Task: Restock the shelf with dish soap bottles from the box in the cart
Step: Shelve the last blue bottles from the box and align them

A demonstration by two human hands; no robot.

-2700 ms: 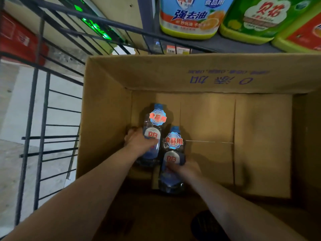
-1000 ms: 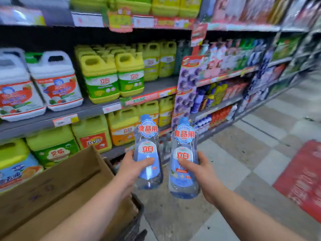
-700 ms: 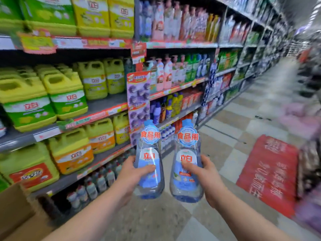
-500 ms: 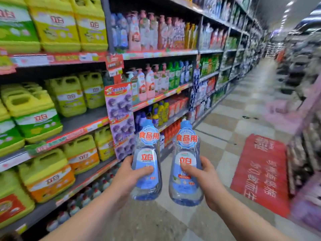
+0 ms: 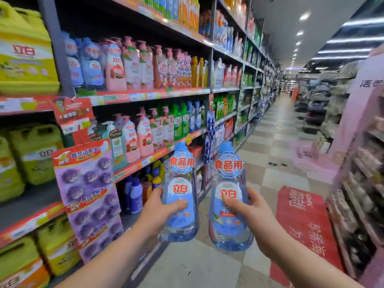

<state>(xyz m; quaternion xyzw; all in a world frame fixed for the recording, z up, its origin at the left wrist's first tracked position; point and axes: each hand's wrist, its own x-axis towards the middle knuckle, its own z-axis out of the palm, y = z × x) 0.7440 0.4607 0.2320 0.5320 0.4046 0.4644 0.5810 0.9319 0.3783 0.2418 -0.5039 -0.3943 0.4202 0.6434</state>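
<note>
Clear blue bottles (image 5: 180, 196) with red lettering, yellow jugs (image 5: 25, 53), red floor mat (image 5: 305, 223), checkered floor (image 5: 268, 163)

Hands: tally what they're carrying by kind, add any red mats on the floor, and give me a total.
Dish soap bottles: 2, left bottle in left hand, right bottle in right hand
Red floor mat: 1
Total: 3

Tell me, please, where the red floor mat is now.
In the head view, the red floor mat lies on the aisle floor at lower right, just right of the right hand and the dish soap bottle it grips.
</note>
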